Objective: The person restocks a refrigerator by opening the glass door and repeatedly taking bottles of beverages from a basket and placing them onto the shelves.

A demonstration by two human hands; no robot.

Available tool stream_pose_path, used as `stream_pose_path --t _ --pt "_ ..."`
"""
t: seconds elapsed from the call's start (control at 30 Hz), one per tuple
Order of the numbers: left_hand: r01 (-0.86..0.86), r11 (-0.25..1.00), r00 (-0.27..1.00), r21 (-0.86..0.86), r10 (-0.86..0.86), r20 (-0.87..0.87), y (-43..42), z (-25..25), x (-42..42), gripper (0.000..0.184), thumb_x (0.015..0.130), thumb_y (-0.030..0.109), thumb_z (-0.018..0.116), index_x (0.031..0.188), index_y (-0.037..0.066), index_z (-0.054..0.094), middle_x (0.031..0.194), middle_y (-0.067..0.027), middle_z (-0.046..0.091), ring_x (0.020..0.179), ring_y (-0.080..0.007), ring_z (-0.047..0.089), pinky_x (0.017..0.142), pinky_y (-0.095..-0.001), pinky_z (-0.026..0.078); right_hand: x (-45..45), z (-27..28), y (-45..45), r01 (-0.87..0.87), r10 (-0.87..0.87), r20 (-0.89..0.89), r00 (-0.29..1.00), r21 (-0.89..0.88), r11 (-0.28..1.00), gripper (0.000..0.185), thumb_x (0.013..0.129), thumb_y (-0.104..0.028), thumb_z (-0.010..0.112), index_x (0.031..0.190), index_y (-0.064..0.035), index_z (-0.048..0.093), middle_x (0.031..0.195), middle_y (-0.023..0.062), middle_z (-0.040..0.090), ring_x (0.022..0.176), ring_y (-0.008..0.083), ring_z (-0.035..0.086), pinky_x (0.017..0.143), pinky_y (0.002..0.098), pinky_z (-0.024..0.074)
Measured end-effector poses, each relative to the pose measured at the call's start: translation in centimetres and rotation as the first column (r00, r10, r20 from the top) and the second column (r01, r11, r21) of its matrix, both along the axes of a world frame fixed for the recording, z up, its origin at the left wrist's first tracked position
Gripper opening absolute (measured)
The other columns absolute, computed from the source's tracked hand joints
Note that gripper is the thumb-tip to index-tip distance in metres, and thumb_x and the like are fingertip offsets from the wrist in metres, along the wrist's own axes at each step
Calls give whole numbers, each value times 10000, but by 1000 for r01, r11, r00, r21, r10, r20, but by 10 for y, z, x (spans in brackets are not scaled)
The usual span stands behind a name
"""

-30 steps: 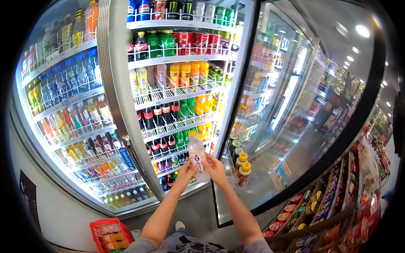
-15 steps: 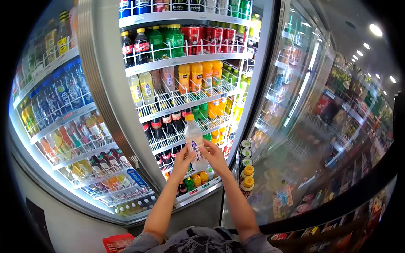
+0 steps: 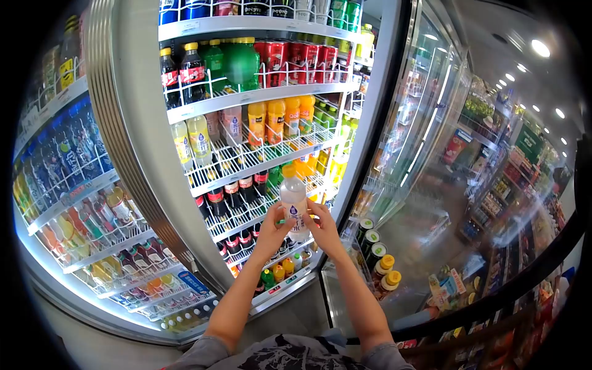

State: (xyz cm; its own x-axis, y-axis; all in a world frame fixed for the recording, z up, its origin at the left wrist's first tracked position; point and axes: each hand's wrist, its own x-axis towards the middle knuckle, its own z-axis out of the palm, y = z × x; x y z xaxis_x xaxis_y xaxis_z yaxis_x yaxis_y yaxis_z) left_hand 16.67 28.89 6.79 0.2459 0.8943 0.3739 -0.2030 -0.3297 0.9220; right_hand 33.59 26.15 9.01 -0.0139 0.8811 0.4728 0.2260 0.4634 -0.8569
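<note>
Plainly, the bottle (image 3: 294, 196) is off the shelf (image 3: 239, 174) and in hand, upright before the racks. The left hand (image 3: 275, 231) and right hand (image 3: 322, 229) are clamped on opposite sides of its lower half. The yellow cap (image 3: 288, 170) appears fitted — no opening noted. The glass door (image 3: 493, 302) stands open — closing remains undone. Bottle's contents: level cannot be told.

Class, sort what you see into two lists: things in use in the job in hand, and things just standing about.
In use:
- left hand
- right hand
- clear bottle, held upright between them

Apparently just standing about:
- red cans
- orange drink bottles
- yellow-capped bottles by the glass door
</note>
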Motion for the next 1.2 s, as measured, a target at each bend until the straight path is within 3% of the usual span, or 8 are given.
stream_pose_path --t 0.23,0.3,0.5,0.73,0.9,0.97,1.0,1.2 --pt "-180 966 974 184 201 -102 49 65 -25 565 887 52 657 1401 -4 430 1275 -111 543 1186 -192 528 960 -327 479 -22 59 57 -65 59 49 997 142 988 509 931 -118 629 1401 -24 456 1236 123 498 1118 212 567 884 327 543" --pt "-333 857 872 392 439 -217 59 89 -32 583 872 94 684 1402 22 452 1194 -113 515 1068 -195 569 922 -325 503 -34 74 82 -128 142 -42 989 251 960 535 923 -99 632 1404 14 424 1252 135 493 1163 238 555 932 347 533" --pt "-435 691 766 577 621 -166 98 138 -52 562 874 140 679 1384 17 477 1152 -142 583 1031 -242 609 867 -338 515 -59 118 142 -147 106 115 988 447 882 560 894 -43 642 1393 35 400 1301 169 482 1195 270 547 954 356 526" --pt "-498 587 660 638 734 -161 141 139 -65 579 842 151 699 1371 46 488 1054 -206 646 953 -391 625 808 -401 491 -81 102 215 -133 127 46 991 503 854 500 872 -7 652 1330 8 452 1181 159 567 1102 237 608 892 328 550" --pt "-514 597 613 616 758 -223 167 120 -72 547 832 180 707 1326 34 524 991 -203 664 929 -393 626 802 -431 487 -81 82 244 -175 159 75 984 464 868 501 854 -21 660 1318 12 474 1160 160 586 1068 262 621 873 329 541" --pt "-511 559 466 653 819 -336 177 114 -75 498 829 202 705 1272 29 557 994 -212 664 953 -399 617 827 -465 475 -81 72 259 -71 -61 223 973 540 839 495 844 -91 688 1295 7 508 1111 170 623 1033 275 625 836 350 524" --pt "-507 571 457 645 813 -360 177 115 -74 479 846 260 707 1205 -32 581 1030 -234 653 1000 -414 597 861 -463 476 -81 70 261 -62 -110 258 960 577 815 529 835 -134 703 1302 -2 493 1056 206 630 972 385 600 871 430 464" --pt "-591 581 422 560 814 -398 210 94 -75 422 853 253 689 1170 2 569 1027 -243 645 983 -431 603 838 -477 490 -93 70 291 -140 36 260 965 395 908 523 815 -158 717 1274 -10 513 1019 218 648 948 395 622 824 456 487"
